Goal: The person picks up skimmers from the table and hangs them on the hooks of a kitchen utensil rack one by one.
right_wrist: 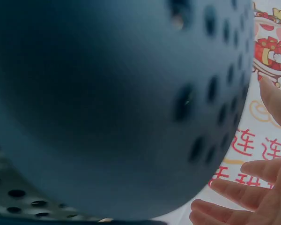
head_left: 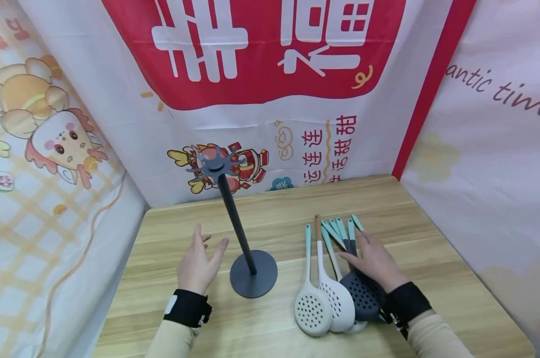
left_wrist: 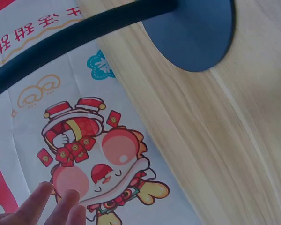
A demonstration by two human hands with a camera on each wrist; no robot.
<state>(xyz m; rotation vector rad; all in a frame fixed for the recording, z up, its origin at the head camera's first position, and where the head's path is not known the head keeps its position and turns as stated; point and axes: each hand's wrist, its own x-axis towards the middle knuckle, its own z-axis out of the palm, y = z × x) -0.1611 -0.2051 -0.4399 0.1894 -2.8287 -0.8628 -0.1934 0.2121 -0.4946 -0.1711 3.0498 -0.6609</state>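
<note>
A dark utensil stand rises from the table on a round base (head_left: 265,281), its pole (head_left: 236,223) leaning in this view up to a ring of hooks (head_left: 216,166). Just left of the pole is my left hand (head_left: 197,266), fingers loosely extended and holding nothing. My right hand (head_left: 377,261) reaches over a bunch of kitchen utensils, thumb and fingers spread near their mint handles. Among these are a pale skimmer (head_left: 313,309), a white skimmer with a brown handle end (head_left: 341,303) and a dark slotted one (head_left: 363,298). That dark head (right_wrist: 107,108) fills much of the right wrist view.
The utensils and stand are on a light wooden table (head_left: 171,233). Behind it hangs a printed red and white cloth (head_left: 261,109), with patterned cloths on both sides. An orange line like a cord (head_left: 86,248) runs down the left cloth.
</note>
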